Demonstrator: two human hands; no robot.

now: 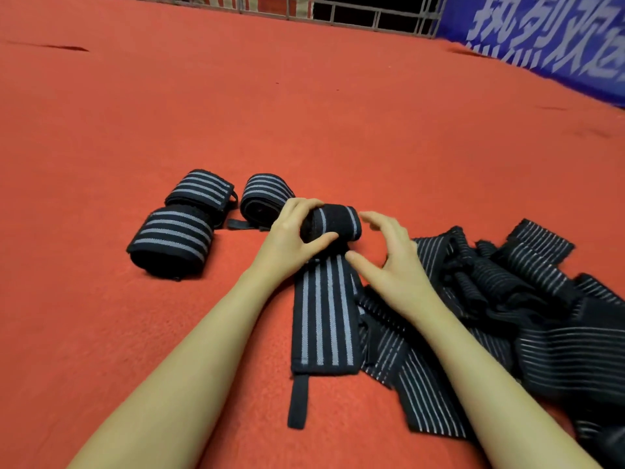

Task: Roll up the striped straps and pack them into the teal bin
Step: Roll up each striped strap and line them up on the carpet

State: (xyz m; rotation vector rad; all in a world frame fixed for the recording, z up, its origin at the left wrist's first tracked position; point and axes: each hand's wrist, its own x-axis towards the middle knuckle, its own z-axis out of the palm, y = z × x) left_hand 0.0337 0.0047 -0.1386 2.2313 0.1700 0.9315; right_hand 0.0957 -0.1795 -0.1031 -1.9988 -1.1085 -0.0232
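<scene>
Left hand fingers curl round the half-rolled strap, thumb across its front. Right hand sits just right of the roll, fingers spread wide and loose, thumb tip near the roll's base, holding nothing. The strap's flat tail runs back from the fingers over the red carpet. Three finished rolls lie left of the fingers; loose strap pile lies right.

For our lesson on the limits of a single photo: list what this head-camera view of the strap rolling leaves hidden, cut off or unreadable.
- Teal bin: nowhere in the head view.
- Pile of loose straps: cut off by the right edge, tangled, so no count.
- Half-rolled strap: its left end covered by the left hand.
- Blue banner: cropped by the top and right edges, blurred.
- Right hand: hovers open.
</scene>
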